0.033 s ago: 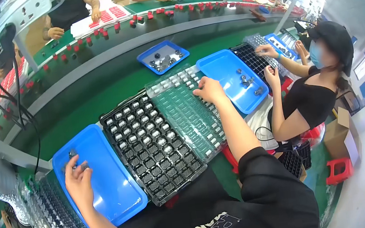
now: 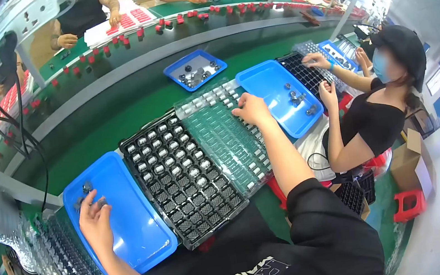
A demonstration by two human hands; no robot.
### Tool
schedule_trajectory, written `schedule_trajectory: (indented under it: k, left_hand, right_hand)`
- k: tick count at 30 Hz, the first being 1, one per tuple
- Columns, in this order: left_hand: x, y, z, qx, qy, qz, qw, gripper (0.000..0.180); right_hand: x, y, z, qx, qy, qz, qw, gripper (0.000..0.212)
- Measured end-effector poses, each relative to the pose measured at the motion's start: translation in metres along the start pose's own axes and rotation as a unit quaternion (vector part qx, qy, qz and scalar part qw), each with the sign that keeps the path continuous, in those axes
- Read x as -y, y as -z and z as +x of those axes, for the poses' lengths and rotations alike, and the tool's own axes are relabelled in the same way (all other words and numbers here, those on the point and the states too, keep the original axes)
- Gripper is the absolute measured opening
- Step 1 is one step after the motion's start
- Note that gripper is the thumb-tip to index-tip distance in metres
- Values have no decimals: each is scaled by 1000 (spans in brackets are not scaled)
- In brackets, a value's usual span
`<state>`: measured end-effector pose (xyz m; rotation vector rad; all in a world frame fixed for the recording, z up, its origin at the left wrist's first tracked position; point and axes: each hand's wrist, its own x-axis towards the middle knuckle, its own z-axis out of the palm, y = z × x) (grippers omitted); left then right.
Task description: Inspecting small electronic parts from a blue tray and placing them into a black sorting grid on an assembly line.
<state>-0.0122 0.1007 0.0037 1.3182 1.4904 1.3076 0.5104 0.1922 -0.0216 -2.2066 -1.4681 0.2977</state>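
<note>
- Two blue trays flank the work on the green counter: the near blue tray at the left and the far blue tray at the right.
- Left hand lies on the near blue tray, fingers curled loosely over a few small dark parts at the tray's far corner; whether it grips one cannot be told.
- Right hand rests palm-down on the clear blister tray, fingers bent at the tray's far right edge, holding nothing that shows.
- Black grid tray sits between the near blue tray and the clear blister tray, touching both, most of its far cells filled with small pale parts.
- Far blue tray holds several loose dark parts.
- Another small blue tray with parts lies farther off on the conveyor belt.
- A co-worker in a black top sits at the right, both hands over another black tray.
</note>
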Motion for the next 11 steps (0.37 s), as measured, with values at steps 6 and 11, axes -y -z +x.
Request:
schedule_trajectory:
  k: [6, 11]
  left_hand:
    - [12, 4, -21, -29, 82, -134, 987, 26]
    - [6, 16, -47, -36, 62, -120, 990, 28]
  right_hand:
    - [-10, 0, -20, -14, 90, 67, 994, 10]
    - [0, -29, -21, 70, 145, 91, 983, 11]
